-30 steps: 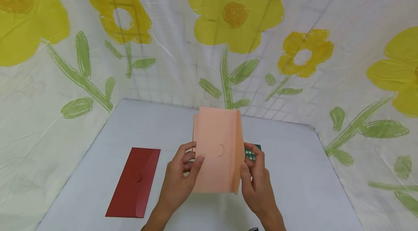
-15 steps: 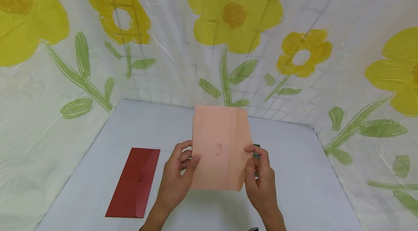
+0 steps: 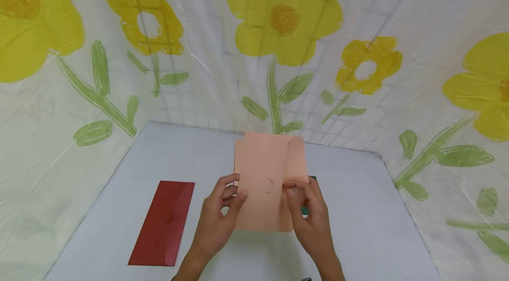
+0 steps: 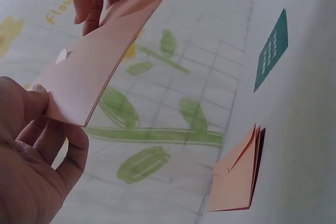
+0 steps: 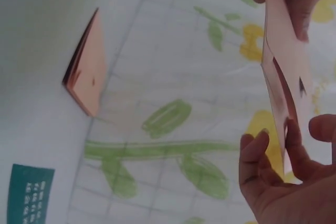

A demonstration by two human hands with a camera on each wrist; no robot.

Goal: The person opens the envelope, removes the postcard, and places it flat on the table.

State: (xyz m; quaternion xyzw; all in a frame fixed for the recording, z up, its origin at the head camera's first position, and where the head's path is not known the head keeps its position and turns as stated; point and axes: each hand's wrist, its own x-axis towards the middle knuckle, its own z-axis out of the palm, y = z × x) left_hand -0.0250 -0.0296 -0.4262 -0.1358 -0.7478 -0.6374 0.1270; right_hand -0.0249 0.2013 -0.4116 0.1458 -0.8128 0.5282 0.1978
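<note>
A pink paper envelope (image 3: 260, 161) with a half-moon slit is held up above the table between both hands. My left hand (image 3: 218, 221) grips its left side, thumb on the front and fingers behind. At the right edge, my right hand (image 3: 312, 225) has its curled fingers at the flap. In the right wrist view the envelope's mouth (image 5: 283, 80) gapes a little, with fingers on both sides of the flap. What lies inside cannot be seen.
Beyond the held envelope, a small stack of pink envelopes (image 4: 239, 177) lies on the white table (image 3: 370, 210). A green card (image 4: 273, 51) with white print lies near it. To the left is a red envelope (image 3: 161, 223). A flower-patterned curtain (image 3: 199, 95) surrounds the table.
The flap swung out flat to the right, and now its lower part is bent inward under my right fingers, which moved left to the envelope's mouth. My left hand keeps its grip.
</note>
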